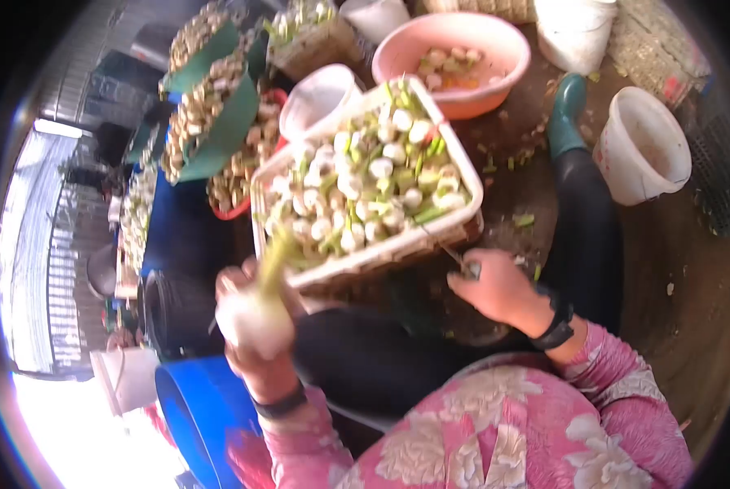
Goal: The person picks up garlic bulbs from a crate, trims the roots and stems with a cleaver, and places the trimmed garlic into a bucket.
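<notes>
My left hand (259, 359) is closed round a white bulb (255, 319), blurred by motion, its pale green stalk pointing up. The bulb looks like fresh garlic or an onion. In front of me a white plastic basket (476, 183) is heaped with white bulbs and cut green stalks (365, 175). At its near right corner, my right hand (499, 285) grips a small knife (449, 249). The thin blade points up and left toward the basket rim; the handle is mostly hidden in the fist.
Behind the basket stand a pink basin (463, 103) with bulbs in it and a white tub (312, 102). White buckets (626, 155) sit at the right. Green-sided containers (226, 134) of bulbs fill the left. A blue barrel (189, 407) is beside my left arm. Scraps litter the floor.
</notes>
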Demonstrator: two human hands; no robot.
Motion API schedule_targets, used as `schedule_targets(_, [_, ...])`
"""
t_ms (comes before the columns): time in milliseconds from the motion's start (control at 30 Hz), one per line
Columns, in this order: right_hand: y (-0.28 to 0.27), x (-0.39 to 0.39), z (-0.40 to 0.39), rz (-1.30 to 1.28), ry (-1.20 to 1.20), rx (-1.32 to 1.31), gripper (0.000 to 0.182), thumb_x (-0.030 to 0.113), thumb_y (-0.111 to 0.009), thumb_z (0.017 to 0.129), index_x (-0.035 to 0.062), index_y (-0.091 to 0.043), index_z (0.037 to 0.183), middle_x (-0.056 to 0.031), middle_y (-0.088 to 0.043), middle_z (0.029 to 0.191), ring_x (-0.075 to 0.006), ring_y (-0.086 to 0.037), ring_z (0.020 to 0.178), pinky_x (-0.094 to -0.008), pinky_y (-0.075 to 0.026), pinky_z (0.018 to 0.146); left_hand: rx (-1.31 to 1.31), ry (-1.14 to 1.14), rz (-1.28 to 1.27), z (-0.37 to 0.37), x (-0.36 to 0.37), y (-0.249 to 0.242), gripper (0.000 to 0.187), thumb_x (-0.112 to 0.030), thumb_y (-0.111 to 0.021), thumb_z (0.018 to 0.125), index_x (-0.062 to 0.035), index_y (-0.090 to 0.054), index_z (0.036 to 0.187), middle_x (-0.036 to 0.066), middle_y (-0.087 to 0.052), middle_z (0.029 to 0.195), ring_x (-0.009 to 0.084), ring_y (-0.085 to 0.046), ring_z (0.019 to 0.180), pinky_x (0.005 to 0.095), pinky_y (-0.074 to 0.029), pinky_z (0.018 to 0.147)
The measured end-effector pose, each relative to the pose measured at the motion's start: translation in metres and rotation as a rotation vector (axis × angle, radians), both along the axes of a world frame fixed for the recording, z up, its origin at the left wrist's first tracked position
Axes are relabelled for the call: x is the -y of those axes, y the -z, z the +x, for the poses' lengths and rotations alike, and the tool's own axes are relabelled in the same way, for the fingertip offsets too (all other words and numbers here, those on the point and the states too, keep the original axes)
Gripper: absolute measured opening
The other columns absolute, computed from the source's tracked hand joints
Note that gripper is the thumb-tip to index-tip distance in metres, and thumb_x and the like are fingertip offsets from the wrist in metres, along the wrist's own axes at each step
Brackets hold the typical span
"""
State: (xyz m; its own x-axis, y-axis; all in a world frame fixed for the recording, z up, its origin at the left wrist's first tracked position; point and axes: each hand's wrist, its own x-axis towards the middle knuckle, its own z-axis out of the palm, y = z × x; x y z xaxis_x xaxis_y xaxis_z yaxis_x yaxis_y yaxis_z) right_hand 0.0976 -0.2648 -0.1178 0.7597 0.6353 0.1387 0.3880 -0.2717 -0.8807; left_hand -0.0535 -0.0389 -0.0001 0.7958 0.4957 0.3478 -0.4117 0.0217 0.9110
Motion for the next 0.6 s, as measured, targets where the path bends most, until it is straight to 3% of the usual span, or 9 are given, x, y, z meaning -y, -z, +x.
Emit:
schedule_targets(67, [-0.037, -0.003, 0.017, -0.097, -0.094, -0.045, 0.026, 0.023, -0.065, 0.073, -0.002, -0.06, 0.08, -0.0163, -0.057, 0.06, -0.0211, -0.056, 0.053, -0.0313, -0.043, 0.054, 0.003, 0.01, -0.373, -0.02, -0.03, -0.002, 0.036, -0.03, -0.059, 0.081, -0.0039, -0.047, 0.102, 0.01, -0.051, 0.095, 0.0221, -0.054, 0.085, 0.0319, -0.048, 0.067])
schedule_targets(100, [-0.037, -0.007, 0.027, -0.052, -0.034, -0.04, 0.028, 0.026, -0.062, 0.073, -0.0011, -0.063, 0.077, -0.0216, -0.056, 0.063, -0.0357, -0.058, 0.061, -0.0386, -0.046, 0.055, -0.06, -0.17, -0.398, -0.035, -0.052, 0.005, 0.037, -0.029, -0.06, 0.081, -0.0043, -0.047, 0.104, 0.01, -0.053, 0.095, 0.0223, -0.055, 0.083, 0.033, -0.049, 0.066])
schedule_targets(200, [-0.015, -0.002, 0.048, 0.036, 0.062, -0.112, 0.029, 0.025, -0.061, 0.076, -0.0021, -0.061, 0.086, -0.0165, -0.06, 0.062, -0.0274, -0.06, 0.058, -0.034, -0.044, 0.055, -0.408, -0.622, -0.35, -0.113, -0.142, 0.088, 0.036, -0.03, -0.063, 0.079, -0.0062, -0.051, 0.104, 0.01, -0.056, 0.09, 0.022, -0.057, 0.076, 0.0347, -0.05, 0.065])
schedule_targets(233, [-0.015, 0.002, 0.048, -0.043, 0.05, -0.418, 0.029, 0.024, -0.062, 0.077, -0.0027, -0.06, 0.089, -0.0101, -0.059, 0.06, -0.0182, -0.056, 0.054, -0.0304, -0.042, 0.054, -0.631, -0.752, -0.206, -0.117, -0.139, 0.105, 0.038, -0.029, -0.064, 0.077, -0.0048, -0.052, 0.103, 0.01, -0.057, 0.089, 0.0217, -0.057, 0.076, 0.0347, -0.05, 0.066])
schedule_targets(267, [-0.008, 0.004, 0.043, -0.058, 0.04, -0.421, 0.029, 0.024, -0.062, 0.077, -0.0028, -0.06, 0.088, -0.0091, -0.058, 0.059, -0.0168, -0.055, 0.053, -0.0299, -0.042, 0.053, -0.87, -0.877, -0.056, -0.125, -0.133, 0.12, 0.04, -0.028, -0.066, 0.075, -0.0034, -0.052, 0.102, 0.011, -0.058, 0.088, 0.0214, -0.058, 0.076, 0.0348, -0.049, 0.068])
schedule_targets(367, [0.012, 0.0, 0.03, -0.101, 0.025, -0.472, 0.03, 0.025, -0.063, 0.077, -0.0035, -0.06, 0.086, -0.0079, -0.056, 0.057, -0.0147, -0.053, 0.052, -0.0293, -0.041, 0.053, -1.216, -0.783, 0.156, -0.168, -0.177, 0.194, 0.057, -0.028, -0.072, 0.063, 0.0056, -0.054, 0.105, 0.015, -0.061, 0.092, 0.0223, -0.059, 0.081, 0.0328, -0.047, 0.075])
schedule_targets(467, [0.018, -0.003, 0.026, -0.087, 0.001, -0.372, 0.03, 0.025, -0.064, 0.076, -0.0031, -0.06, 0.086, -0.0086, -0.056, 0.058, -0.0156, -0.054, 0.054, -0.0304, -0.041, 0.054, -1.252, -1.002, 0.791, -0.137, -0.18, 0.176, 0.056, -0.028, -0.073, 0.06, 0.0059, -0.056, 0.102, 0.014, -0.062, 0.084, 0.0219, -0.059, 0.078, 0.0332, -0.047, 0.075])
schedule_targets(533, [0.014, -0.005, 0.03, -0.136, 0.006, -0.377, 0.031, 0.026, -0.065, 0.076, -0.0025, -0.06, 0.085, -0.0096, -0.057, 0.06, -0.0175, -0.054, 0.057, -0.0317, -0.043, 0.056, -0.936, -0.877, 0.597, -0.072, -0.16, 0.12, 0.04, -0.016, -0.068, 0.067, 0.0055, -0.057, 0.099, 0.011, -0.062, 0.086, 0.0171, -0.059, 0.079, 0.0289, -0.046, 0.074])
schedule_targets(600, [0.018, -0.007, 0.033, -0.156, 0.04, -0.507, 0.031, 0.027, -0.065, 0.076, -0.002, -0.06, 0.084, -0.0094, -0.056, 0.06, -0.0175, -0.054, 0.057, -0.0318, -0.043, 0.057, -0.848, -0.591, 0.616, -0.035, -0.178, 0.117, 0.036, -0.013, -0.066, 0.068, 0.0023, -0.058, 0.099, 0.01, -0.062, 0.086, 0.0157, -0.059, 0.079, 0.0268, -0.046, 0.074])
